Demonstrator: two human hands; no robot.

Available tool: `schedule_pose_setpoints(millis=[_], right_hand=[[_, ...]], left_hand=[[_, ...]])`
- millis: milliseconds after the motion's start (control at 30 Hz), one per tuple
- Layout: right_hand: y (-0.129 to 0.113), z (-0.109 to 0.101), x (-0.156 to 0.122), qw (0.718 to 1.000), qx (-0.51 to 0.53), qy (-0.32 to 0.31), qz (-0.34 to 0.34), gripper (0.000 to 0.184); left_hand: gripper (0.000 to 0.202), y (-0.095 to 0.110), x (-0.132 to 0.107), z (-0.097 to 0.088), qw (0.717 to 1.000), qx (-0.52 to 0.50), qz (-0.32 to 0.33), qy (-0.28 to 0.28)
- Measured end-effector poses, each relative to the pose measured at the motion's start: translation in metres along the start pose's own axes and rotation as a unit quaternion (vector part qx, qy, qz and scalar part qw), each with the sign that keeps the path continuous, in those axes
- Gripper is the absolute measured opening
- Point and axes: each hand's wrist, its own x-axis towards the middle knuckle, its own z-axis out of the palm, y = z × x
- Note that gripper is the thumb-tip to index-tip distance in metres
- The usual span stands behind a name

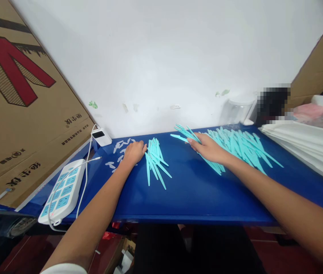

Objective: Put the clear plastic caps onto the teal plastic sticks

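Note:
On a blue table (195, 190) lie two heaps of thin turquoise plastic sticks. My left hand (133, 152) rests curled beside the smaller heap (155, 160), its fingers closed at the heap's top end; what they grip is hidden. My right hand (208, 147) lies on the left edge of the larger heap (241, 146), fingers pinched on a bunch of sticks (184, 134) that fan out to the upper left. Small pale plastic caps (118, 149) are scattered left of my left hand.
A white power strip (62, 192) with cables lies at the table's left edge, with a white charger (102, 136) behind it. A large cardboard box (21, 114) leans at left. A stack of white sheets (306, 146) and a clear jar (239, 111) stand at right.

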Motion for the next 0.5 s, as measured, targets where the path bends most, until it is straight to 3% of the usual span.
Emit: schedule_pose_setpoints(millis=[200, 267, 300, 333, 367, 400, 433, 500], right_hand=[[0.001, -0.002, 0.001, 1.0, 0.009, 0.012, -0.002, 0.038], [0.002, -0.003, 0.001, 1.0, 0.015, 0.015, -0.001, 0.038], [0.002, -0.004, 0.001, 1.0, 0.019, 0.015, -0.001, 0.039], [0.003, -0.004, 0.001, 1.0, 0.023, 0.016, 0.001, 0.039], [0.004, -0.004, 0.002, 1.0, 0.026, 0.016, 0.003, 0.039], [0.004, -0.004, 0.002, 0.999, 0.027, 0.016, 0.006, 0.039], [0.005, -0.004, 0.002, 0.999, 0.027, 0.016, 0.008, 0.038], [0.004, -0.004, 0.001, 1.0, 0.02, 0.017, 0.007, 0.038]], left_hand=[[0.033, -0.001, -0.001, -0.006, 0.998, -0.043, -0.027, 0.033], [0.031, -0.008, 0.004, -0.013, 0.986, -0.122, -0.071, 0.088], [0.028, -0.014, 0.007, -0.018, 0.958, -0.228, -0.114, 0.134], [0.027, -0.021, 0.011, -0.024, 0.896, -0.369, -0.169, 0.181], [0.027, -0.029, 0.014, -0.03, 0.791, -0.532, -0.226, 0.201], [0.025, -0.037, 0.016, -0.036, 0.654, -0.681, -0.274, 0.185], [0.025, -0.046, 0.017, -0.042, 0.607, -0.72, -0.288, 0.174], [0.025, -0.062, 0.013, -0.052, 0.556, -0.764, -0.295, 0.146]])
